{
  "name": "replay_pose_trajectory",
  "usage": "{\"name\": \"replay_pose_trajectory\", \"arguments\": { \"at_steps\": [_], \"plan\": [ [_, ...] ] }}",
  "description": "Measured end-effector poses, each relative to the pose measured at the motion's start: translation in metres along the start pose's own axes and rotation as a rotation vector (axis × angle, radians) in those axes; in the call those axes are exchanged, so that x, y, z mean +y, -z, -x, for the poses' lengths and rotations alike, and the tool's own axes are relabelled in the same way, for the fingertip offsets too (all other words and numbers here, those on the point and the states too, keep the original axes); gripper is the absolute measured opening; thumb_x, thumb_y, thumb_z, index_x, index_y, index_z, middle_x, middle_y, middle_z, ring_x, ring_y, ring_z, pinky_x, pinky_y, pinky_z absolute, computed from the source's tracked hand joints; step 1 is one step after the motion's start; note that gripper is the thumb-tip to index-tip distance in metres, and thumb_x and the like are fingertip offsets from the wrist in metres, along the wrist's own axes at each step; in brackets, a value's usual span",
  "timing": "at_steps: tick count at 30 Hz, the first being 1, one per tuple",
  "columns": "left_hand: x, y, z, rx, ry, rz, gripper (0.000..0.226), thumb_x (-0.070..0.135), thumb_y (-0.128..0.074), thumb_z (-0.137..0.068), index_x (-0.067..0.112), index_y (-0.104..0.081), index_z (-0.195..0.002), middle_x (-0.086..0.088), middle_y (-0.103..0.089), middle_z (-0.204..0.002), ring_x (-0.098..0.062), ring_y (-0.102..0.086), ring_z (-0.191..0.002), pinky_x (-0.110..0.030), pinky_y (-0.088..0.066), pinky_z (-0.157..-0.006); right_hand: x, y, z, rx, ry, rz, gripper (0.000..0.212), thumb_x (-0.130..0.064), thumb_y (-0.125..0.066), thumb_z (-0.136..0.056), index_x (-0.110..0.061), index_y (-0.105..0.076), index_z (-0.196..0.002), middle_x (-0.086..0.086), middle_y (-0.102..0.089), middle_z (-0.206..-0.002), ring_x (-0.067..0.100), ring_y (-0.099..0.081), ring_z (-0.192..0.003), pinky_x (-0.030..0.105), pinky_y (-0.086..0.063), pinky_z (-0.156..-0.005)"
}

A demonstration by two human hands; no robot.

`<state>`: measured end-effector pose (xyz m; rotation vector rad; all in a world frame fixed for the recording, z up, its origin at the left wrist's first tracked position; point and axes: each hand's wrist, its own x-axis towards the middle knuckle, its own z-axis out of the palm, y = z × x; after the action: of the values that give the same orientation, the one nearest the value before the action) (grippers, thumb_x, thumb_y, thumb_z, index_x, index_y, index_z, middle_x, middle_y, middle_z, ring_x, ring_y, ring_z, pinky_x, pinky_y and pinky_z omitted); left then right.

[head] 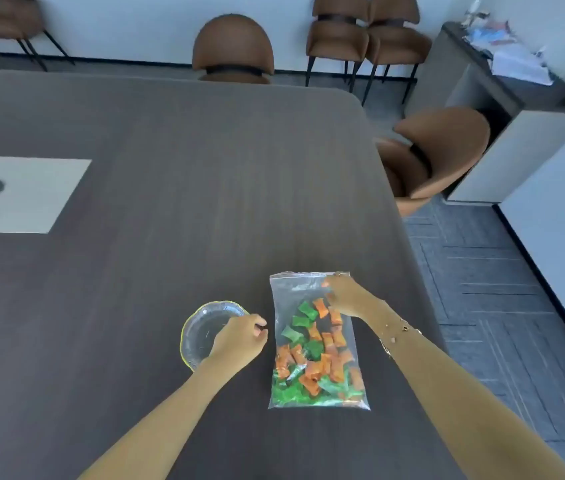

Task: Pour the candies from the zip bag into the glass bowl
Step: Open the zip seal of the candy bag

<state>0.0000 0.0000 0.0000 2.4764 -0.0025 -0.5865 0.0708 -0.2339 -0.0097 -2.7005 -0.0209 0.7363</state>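
A clear zip bag (303,292) lies flat on the dark table (170,202), its zip end pointing away from me. Orange and green wrapped candies (315,362) fill its nearer half. My right hand (345,294) rests on the bag's far right corner, fingers pinching the plastic near the zip. To the left of the bag sits an empty glass bowl (201,327) with a yellow scalloped rim. My left hand (241,336) hovers over the bowl's right side with fingers curled in and nothing in them; it hides part of the rim.
The table's right edge runs close to the bag, with grey floor beyond it. Brown chairs (437,154) stand at the right side and at the far end. A pale panel with a cable hole (21,194) is set into the table at the left.
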Motion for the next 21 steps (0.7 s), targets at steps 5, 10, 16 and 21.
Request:
{"name": "replay_pose_trajectory", "arguments": {
  "at_steps": [5,10,16,21],
  "plan": [
    [0.008,-0.021,-0.02,-0.13,-0.051,-0.06,0.035,0.018,-0.044,-0.093,0.02,-0.06,-0.124,-0.001,-0.071,-0.112,-0.02,-0.067,-0.098,-0.038,-0.055,-0.086,0.008,-0.003,-0.046,0.087,0.006,0.116,0.057,0.01,-0.043,-0.085,-0.007,-0.038,-0.139,0.015,-0.047,-0.139,0.035,-0.041,-0.128,0.045,-0.041,-0.105],
    [0.013,-0.034,-0.032,-0.151,-0.108,-0.139,0.036,0.018,-0.042,-0.094,0.02,-0.058,-0.126,-0.004,-0.067,-0.12,-0.021,-0.064,-0.105,-0.04,-0.053,-0.09,0.013,-0.023,-0.067,0.08,0.022,0.208,0.055,-0.001,-0.051,-0.085,-0.009,-0.038,-0.139,0.014,-0.052,-0.135,0.033,-0.038,-0.132,0.038,-0.026,-0.112],
    [0.034,-0.032,-0.033,-0.094,-0.124,-0.085,0.033,0.022,-0.043,-0.095,0.017,-0.062,-0.122,-0.005,-0.068,-0.12,-0.022,-0.062,-0.109,-0.038,-0.052,-0.091,0.02,-0.017,-0.037,0.219,0.115,0.061,0.024,-0.01,-0.045,-0.091,-0.011,-0.064,-0.104,0.012,-0.061,-0.105,0.031,-0.06,-0.1,0.04,-0.046,-0.086],
    [0.065,-0.025,-0.027,-0.029,-0.16,0.028,0.031,0.03,-0.042,-0.096,0.012,-0.066,-0.104,-0.009,-0.073,-0.1,-0.025,-0.067,-0.095,-0.043,-0.055,-0.084,0.01,-0.006,0.02,0.321,0.158,-0.042,0.024,-0.014,-0.044,-0.093,-0.019,-0.063,-0.107,0.005,-0.058,-0.103,0.026,-0.062,-0.088,0.037,-0.052,-0.067]
  ]
}}
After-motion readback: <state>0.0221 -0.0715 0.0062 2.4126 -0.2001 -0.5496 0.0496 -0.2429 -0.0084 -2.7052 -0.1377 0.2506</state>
